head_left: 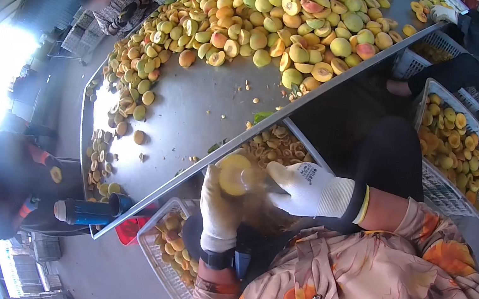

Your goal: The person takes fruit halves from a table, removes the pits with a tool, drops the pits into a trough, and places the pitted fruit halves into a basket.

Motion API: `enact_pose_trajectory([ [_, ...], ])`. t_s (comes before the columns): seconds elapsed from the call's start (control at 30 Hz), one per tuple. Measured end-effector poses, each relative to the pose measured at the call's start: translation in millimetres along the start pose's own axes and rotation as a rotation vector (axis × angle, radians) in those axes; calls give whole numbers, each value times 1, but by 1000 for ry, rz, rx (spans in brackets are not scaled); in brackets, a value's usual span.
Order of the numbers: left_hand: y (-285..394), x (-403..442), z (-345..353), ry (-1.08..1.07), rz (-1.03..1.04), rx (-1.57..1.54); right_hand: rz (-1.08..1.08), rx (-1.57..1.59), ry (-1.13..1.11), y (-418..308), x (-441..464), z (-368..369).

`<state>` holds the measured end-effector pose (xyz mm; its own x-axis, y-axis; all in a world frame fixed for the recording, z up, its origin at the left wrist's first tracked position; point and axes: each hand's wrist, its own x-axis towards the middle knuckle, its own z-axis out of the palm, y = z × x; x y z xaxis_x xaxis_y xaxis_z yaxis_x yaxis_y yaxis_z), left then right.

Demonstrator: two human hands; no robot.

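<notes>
My left hand point(220, 210), in a white glove with a dark watch at the wrist, is closed around a yellow peach half point(234, 173), its cut face turned up. My right hand point(303, 188), also gloved in white, is closed beside the fruit. A small pitting tool point(246, 180) with a curved metal edge reaches from its fingers to the cut face; its handle is blurred and mostly hidden. Just beyond my hands, under the table edge, a container holds loose pits and scraps point(279, 144).
A metal table point(197, 100) with a raised rim carries a large heap of peach halves point(287, 23). White crates of halves stand at my right point(451, 187) and left point(142, 236). A blue flask point(88, 212) lies near the table corner. Other people point(118, 3) work around the table.
</notes>
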<state>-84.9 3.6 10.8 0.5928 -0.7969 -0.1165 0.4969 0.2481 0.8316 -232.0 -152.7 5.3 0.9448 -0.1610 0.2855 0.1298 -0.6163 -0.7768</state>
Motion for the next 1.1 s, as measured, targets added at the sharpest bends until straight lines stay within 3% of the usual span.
enact_pose_trajectory([
  [0.03, 1, -9, 7, -9, 25, 81, -12, -17, -12, -4, -2, 2],
  [0.07, 1, -14, 11, 26, 74, 361, -8, -43, -25, -9, -3, 4],
  [0.2, -3, -30, 19, 166, 25, 276, 31, -168, -72, -21, -7, 9],
  [0.4, 1, -42, 15, 121, -49, 130, 23, -258, -135, -35, -10, 6],
  [0.63, 4, -40, 16, 126, -21, 142, -14, -289, -142, -33, -6, 11],
  [0.8, 8, -35, 6, 62, -58, 255, -20, -378, -264, -30, 1, 4],
  [1.1, 13, -21, 5, -1, -341, 388, 100, -306, -541, -27, 5, -17],
])
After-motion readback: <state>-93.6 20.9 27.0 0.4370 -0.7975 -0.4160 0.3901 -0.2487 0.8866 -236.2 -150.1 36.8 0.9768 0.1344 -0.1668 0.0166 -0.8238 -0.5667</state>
